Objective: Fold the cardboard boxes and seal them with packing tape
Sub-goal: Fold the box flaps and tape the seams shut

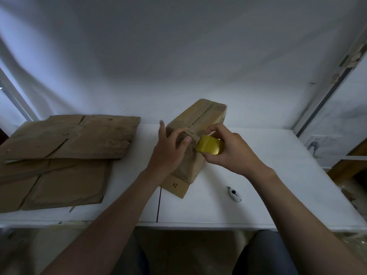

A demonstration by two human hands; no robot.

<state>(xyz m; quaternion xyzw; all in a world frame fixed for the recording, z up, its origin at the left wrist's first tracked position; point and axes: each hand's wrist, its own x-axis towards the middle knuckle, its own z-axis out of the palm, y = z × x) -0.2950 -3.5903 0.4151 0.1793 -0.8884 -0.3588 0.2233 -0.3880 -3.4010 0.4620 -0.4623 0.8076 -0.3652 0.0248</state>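
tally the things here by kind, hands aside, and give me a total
assembled cardboard box: 1
flattened cardboard boxes: 2 that show in the stack
yellow tape roll: 1
white cutter: 1
total: 5

Box (200, 120): tan-brown cardboard, yellower on top flaps, dark "24" on near flap.
Tape roll (209, 145): bright glossy yellow.
Flat cardboard (69, 135): dull brown, paler scuffs along creases.
Table (274, 175): plain white, thin dark line front to back.
Cutter (234, 193): whitish grey, black keyhole-shaped mark.
Wall (178, 56): pale grey-white, few dark specks.
Trousers (264, 255): dark grey.
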